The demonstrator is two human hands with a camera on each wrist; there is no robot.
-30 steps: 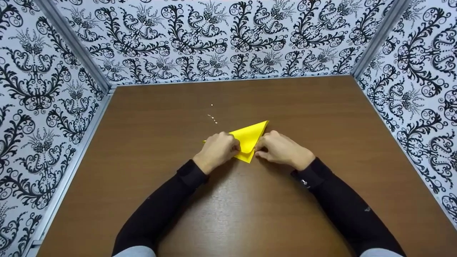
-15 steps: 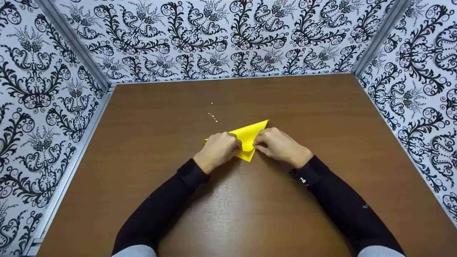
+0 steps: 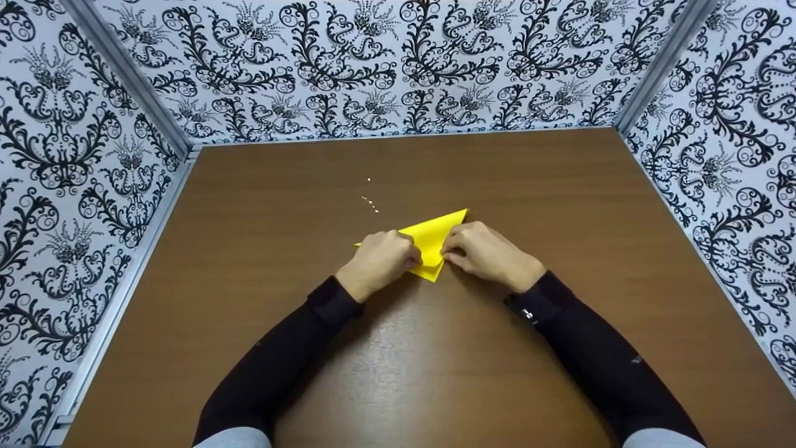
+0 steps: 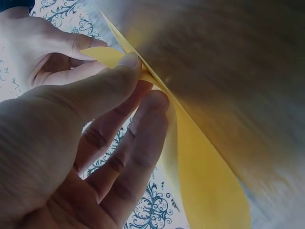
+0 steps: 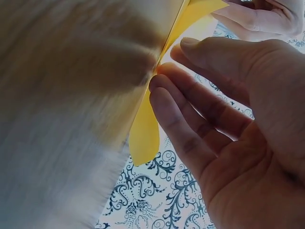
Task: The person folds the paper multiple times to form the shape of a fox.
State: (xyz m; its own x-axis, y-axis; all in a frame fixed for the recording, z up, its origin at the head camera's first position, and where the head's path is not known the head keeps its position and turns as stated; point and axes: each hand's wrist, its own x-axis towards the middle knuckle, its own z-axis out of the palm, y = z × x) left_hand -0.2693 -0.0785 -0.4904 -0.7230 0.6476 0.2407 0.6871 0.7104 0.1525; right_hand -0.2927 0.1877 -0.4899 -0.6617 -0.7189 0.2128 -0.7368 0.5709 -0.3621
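A sheet of yellow paper [image 3: 432,238], folded to a pointed shape, lies on the brown table between both hands. Its upper layer is bent up in a curve near the front corner. The left hand [image 3: 380,258] pinches this layer from the left; in the left wrist view its thumb presses on the paper [image 4: 209,162] above the fingertips. From the right, the right hand [image 3: 486,254] pinches the same layer near its edge. In the right wrist view its lower fingertips rest by the fold of the paper [image 5: 144,136]. The left hand covers part of the sheet.
Small pale specks [image 3: 371,204] lie on the wooden table [image 3: 280,186] behind the paper. Patterned black-and-white panels [image 3: 385,68] with grey metal posts [image 3: 127,74] enclose the table at the back and both sides.
The right hand has shifted slightly up and left along the paper's right edge over the first half second. Left hand and paper stay almost still.
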